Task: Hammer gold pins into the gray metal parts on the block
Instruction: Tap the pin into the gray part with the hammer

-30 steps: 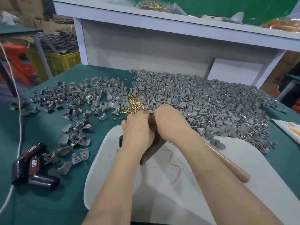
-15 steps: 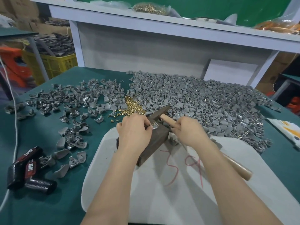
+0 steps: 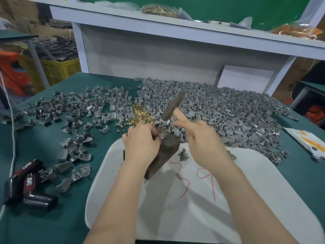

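The left hand (image 3: 140, 143) pinches a gray part (image 3: 162, 135) on the far top end of the block (image 3: 167, 152), whose long axis runs from near left to far right. The right hand (image 3: 202, 140) grips the hammer (image 3: 173, 106), head raised just beyond the part, so the blow must come down and nearer. Probably a gold pin stands in the part, but blur hides it.

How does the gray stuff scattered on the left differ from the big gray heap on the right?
The left parts lie thinly scattered, with green cloth showing between them; the right heap is piled thick and hides it. The left parts cover less ground than the right heap. Both look like the same small gray metal pieces, lying on the same cloth.
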{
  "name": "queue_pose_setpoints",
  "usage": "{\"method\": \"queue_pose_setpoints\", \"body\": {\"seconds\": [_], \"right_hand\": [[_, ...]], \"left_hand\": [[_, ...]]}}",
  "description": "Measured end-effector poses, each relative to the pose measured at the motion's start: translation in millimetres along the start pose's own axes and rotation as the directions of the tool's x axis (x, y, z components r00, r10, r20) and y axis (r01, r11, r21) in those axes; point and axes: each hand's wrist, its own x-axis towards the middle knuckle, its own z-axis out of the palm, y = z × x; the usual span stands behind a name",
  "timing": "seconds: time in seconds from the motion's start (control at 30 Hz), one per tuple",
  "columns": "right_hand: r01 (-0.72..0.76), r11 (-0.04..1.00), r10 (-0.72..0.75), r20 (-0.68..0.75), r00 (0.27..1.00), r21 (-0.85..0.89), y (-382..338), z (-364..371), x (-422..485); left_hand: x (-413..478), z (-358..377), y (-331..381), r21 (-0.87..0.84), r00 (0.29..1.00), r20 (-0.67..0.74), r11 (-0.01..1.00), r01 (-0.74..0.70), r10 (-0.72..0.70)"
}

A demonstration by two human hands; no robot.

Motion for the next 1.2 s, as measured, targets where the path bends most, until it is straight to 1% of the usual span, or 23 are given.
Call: {"method": "queue_pose_setpoints", "body": {"seconds": [0.07, 0.13, 0.27, 0.4, 0.53, 0.73, 0.87, 1.1, 1.2], "right_hand": [[-0.086, 0.996, 0.086, -0.012, 0.996, -0.006, -8.7, 12.1, 6.6], [-0.111, 0.993, 0.110, -0.024, 0.994, -0.035, -15.3, 19.7, 14.0], [-0.077, 0.993, 0.077, -0.005, 0.997, -0.094, -25.4, 23.9, 28.4], [-0.054, 0.988, 0.057, 0.017, 0.998, -0.147, -28.4, 27.8, 35.1], [-0.045, 0.988, 0.050, 0.027, 0.998, -0.150, -27.6, 30.0, 39.6], [-0.025, 0.982, 0.042, 0.088, 0.995, -0.185, -27.8, 31.2, 48.2], [-0.057, 0.985, 0.069, 0.070, 0.995, -0.166, -25.8, 35.4, 48.0], [-0.084, 0.995, 0.087, 0.056, 0.995, -0.052, -22.1, 36.9, 43.1], [-0.095, 0.994, 0.097, 0.044, 0.994, -0.056, -23.6, 37.5, 41.7]], "left_hand": [[-1.0, -1.0, 0.2, -0.007, 1.000, -0.002, 1.000, -0.003, 0.003], [-2.0, -1.6, 0.5, -0.003, 1.000, -0.003, 1.000, -0.011, 0.011], [-0.8, -0.9, -1.0, 0.003, 1.000, 0.017, 1.000, -0.022, 0.022], [-1.3, 0.3, -0.7, 0.015, 1.000, -0.006, 0.999, -0.030, 0.030], [-1.8, 0.5, -0.4, 0.002, 0.999, -0.030, 0.999, -0.036, 0.036], [-1.6, 0.8, 1.4, 0.015, 0.999, -0.033, 0.999, -0.039, 0.040], [-2.1, 0.4, 1.0, 0.015, 0.998, -0.035, 0.999, -0.045, 0.046], [-2.4, 0.1, 1.3, 0.001, 0.998, -0.041, 0.999, -0.046, 0.046], [-2.1, 0.4, 1.4, 0.006, 0.998, -0.044, 0.999, -0.047, 0.047]]}}
